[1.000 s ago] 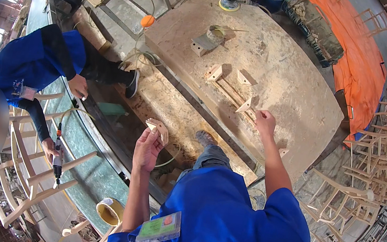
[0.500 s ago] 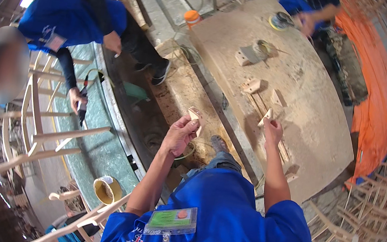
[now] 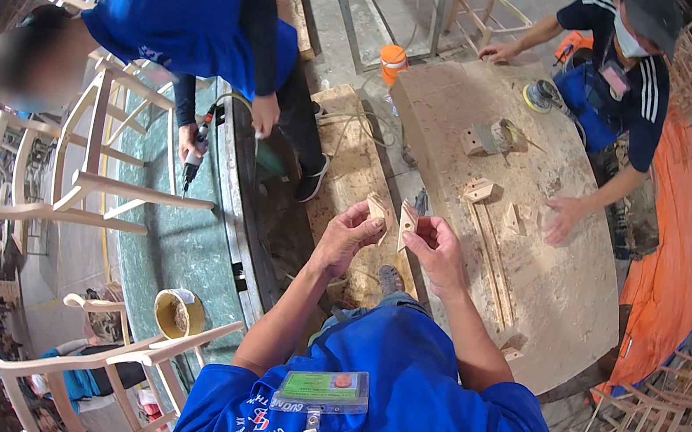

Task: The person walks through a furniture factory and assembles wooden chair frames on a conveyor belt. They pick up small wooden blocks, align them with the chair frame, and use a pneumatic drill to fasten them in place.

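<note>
Pinched between thumb and fingers of my left hand (image 3: 346,240) is a small angled wooden block (image 3: 379,210). My right hand (image 3: 441,254) grips a second wooden block (image 3: 409,217), with a dark hole in its face. Both blocks are held up close together, a narrow gap between them, in front of my body. On the wooden worktable (image 3: 568,305) to the right lie a loose wooden block (image 3: 480,189), a triangular one (image 3: 513,219) and long thin wooden strips (image 3: 493,268).
Across the table a co-worker's hand (image 3: 564,222) rests near a round sander (image 3: 541,96). At left, another co-worker holds a power drill (image 3: 194,161) over a wooden chair (image 3: 86,179) on a green bench (image 3: 169,249). A yellow bucket (image 3: 179,314) stands there; an orange-white container (image 3: 392,63) is beyond.
My right hand has come left from over the table, bringing its block beside the left one. The right co-worker has leaned in, a hand on the table. The left co-worker's drill now points at the chair.
</note>
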Action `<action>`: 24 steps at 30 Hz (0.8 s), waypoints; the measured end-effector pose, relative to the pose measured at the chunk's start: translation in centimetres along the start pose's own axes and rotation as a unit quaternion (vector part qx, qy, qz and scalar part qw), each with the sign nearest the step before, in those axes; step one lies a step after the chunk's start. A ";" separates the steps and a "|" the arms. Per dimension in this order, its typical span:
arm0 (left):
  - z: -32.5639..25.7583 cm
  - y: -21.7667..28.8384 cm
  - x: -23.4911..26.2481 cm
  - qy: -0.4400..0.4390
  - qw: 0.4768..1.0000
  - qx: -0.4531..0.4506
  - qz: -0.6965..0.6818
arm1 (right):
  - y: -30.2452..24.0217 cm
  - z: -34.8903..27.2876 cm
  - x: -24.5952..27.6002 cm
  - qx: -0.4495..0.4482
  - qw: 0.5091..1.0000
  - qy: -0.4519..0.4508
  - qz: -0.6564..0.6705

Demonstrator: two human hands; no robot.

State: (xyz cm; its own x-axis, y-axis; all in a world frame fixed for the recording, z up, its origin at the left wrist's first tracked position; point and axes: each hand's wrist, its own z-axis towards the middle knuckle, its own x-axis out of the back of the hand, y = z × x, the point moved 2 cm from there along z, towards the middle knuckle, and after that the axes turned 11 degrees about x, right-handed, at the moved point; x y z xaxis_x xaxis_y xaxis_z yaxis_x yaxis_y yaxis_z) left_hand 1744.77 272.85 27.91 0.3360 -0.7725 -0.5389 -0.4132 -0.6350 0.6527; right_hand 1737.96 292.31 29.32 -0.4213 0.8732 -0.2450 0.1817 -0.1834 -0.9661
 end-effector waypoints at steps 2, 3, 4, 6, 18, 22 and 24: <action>-1.1 0.8 -0.9 0.014 0.999 -0.022 -0.019 | 0.3 0.1 -0.1 0.019 0.999 0.019 0.023; -1.5 0.7 -0.5 0.019 0.998 -0.032 -0.046 | 0.3 0.1 -0.4 0.025 0.998 0.031 0.050; -1.8 0.6 -0.2 0.022 0.996 -0.042 -0.072 | 0.2 0.0 -0.7 0.031 0.996 0.044 0.077; -2.3 0.8 0.1 0.030 0.990 -0.064 -0.125 | 0.2 -0.5 -1.2 0.016 0.993 0.042 0.106; -3.4 -1.0 0.2 0.006 0.995 -0.089 -0.042 | 0.0 -1.7 -5.8 0.028 0.989 0.017 0.146; -4.3 0.0 1.0 0.012 0.999 -0.050 0.019 | -0.2 -2.1 -5.8 0.013 0.997 -0.003 0.079; -4.6 0.5 1.4 0.013 0.998 -0.030 0.051 | -0.1 -2.2 -5.9 0.012 0.997 -0.012 0.076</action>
State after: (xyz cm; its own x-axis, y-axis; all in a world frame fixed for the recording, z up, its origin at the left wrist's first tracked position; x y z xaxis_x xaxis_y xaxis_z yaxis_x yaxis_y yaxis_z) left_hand 1748.97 271.43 29.94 0.3168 -0.8319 -0.4556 -0.3941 -0.5523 0.7346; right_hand 1742.41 288.16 31.09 -0.4121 0.8235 -0.3899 0.2241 -0.3231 -0.9194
